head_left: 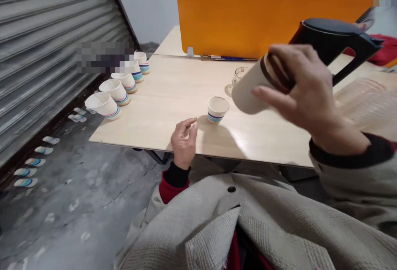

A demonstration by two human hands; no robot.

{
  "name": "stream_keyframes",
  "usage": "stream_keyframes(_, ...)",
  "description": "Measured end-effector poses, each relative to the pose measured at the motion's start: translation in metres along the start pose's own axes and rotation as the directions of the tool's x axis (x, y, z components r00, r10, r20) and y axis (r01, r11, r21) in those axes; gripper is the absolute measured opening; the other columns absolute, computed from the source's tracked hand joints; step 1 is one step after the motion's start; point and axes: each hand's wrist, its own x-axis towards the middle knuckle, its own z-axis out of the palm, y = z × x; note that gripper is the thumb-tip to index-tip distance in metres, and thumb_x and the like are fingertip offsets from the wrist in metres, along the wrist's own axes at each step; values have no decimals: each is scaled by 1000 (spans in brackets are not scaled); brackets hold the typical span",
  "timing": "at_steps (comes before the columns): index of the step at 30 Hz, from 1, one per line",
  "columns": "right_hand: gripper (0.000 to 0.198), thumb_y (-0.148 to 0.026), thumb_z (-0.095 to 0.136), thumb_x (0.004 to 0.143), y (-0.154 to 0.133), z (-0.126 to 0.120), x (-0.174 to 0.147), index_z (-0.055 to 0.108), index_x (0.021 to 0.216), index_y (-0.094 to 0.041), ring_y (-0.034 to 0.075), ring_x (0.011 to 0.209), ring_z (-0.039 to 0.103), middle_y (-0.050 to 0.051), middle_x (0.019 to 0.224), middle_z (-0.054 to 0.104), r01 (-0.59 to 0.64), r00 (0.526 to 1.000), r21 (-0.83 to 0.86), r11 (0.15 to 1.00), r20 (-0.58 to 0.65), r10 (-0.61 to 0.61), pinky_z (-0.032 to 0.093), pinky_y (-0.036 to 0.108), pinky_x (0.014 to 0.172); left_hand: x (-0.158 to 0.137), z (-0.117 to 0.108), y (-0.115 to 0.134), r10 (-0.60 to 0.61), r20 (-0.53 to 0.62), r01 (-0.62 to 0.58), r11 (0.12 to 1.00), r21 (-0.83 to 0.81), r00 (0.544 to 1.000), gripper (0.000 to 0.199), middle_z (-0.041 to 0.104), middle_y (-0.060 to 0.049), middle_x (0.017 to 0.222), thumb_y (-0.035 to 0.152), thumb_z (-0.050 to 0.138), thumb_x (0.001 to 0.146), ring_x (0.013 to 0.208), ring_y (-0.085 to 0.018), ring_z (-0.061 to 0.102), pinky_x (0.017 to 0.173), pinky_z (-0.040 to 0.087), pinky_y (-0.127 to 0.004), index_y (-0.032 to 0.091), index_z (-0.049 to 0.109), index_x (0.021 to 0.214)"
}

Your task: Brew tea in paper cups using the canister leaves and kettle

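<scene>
My right hand [305, 88] is wrapped round the dark-banded end of a cream cylindrical container [252, 90], which it holds tilted above the table. A single paper cup [217, 111], white with blue stripes, stands upright below and to the left of that container. My left hand [184, 142] is at the table's front edge, left of the cup and apart from it. Its fingers are curled, with a gap between thumb and forefinger and nothing visible between them. Behind the cream container, a glass cup [239, 75] is partly hidden.
Several striped paper cups [114, 91] stand in a row along the table's [173, 84] left edge. A black kettle [325, 40] is beyond my right hand, with clear plastic [362, 100] nearby. An orange partition [232, 17] crosses the back; a slatted shutter [56, 34] is left.
</scene>
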Motion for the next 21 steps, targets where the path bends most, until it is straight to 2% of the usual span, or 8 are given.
stream_keyframes(3, 72, -66, 72, 95, -18, 5, -44, 58, 157, -32, 45, 131, 61, 16, 141, 62, 51, 994, 101, 994, 87, -60, 52, 71, 111, -5, -5, 2, -14, -1, 13, 997, -77, 1000, 28, 78, -11, 123, 43, 67, 103, 119, -23, 74, 105, 61, -37, 20, 76, 118)
stream_keyframes(7, 75, -58, 74, 95, -38, 42, -75, 51, 161, -30, 42, 127, 61, 17, 140, 63, 61, 978, 196, 979, 182, -98, 55, 67, 107, -13, -19, 6, 17, 109, -6, 995, -101, 994, 37, 75, -12, 134, 46, 72, 100, 126, -25, 72, 106, 61, -40, 22, 72, 128)
stream_keyframes(10, 78, -59, 75, 94, -50, 68, -80, 51, 161, -27, 42, 126, 57, 19, 140, 62, 52, 976, 214, 976, 197, -95, 53, 67, 108, -18, -31, 12, 60, 275, -47, 997, -54, 960, 57, 68, -14, 146, 48, 79, 95, 134, -28, 68, 108, 61, -43, 26, 64, 144)
stream_keyframes(13, 80, -56, 78, 91, -60, 85, -81, 52, 159, -22, 43, 124, 55, 22, 141, 61, 57, 973, 204, 977, 207, -100, 53, 67, 106, -19, -33, 16, 90, 402, -126, 990, 62, 911, 73, 65, -15, 152, 52, 84, 89, 140, -31, 63, 111, 59, -48, 28, 57, 152)
stream_keyframes(16, 81, -51, 80, 90, -69, 93, -80, 51, 161, -24, 44, 124, 54, 22, 142, 60, 41, 971, 173, 984, 225, -79, 52, 69, 106, -19, -24, 18, 101, 440, -197, 964, 179, 892, 84, 66, -16, 151, 58, 86, 85, 138, -35, 63, 115, 56, -54, 27, 53, 155)
stream_keyframes(19, 80, -59, 76, 92, -75, 96, -79, 52, 158, -22, 44, 121, 54, 22, 139, 62, 16, 973, 128, 992, 228, -45, 53, 68, 103, -20, -10, 17, 122, 435, -229, 952, 202, 892, 94, 63, -18, 155, 61, 85, 83, 140, -38, 63, 118, 54, -56, 25, 45, 160)
stream_keyframes(21, 76, -64, 69, 96, -76, 96, -78, 56, 154, -17, 44, 119, 54, 24, 137, 63, 13, 974, 103, 995, 224, -36, 54, 67, 102, -22, -2, 16, 125, 418, -222, 956, 191, 900, 94, 60, -19, 158, 59, 82, 86, 143, -38, 62, 119, 54, -55, 25, 39, 162)
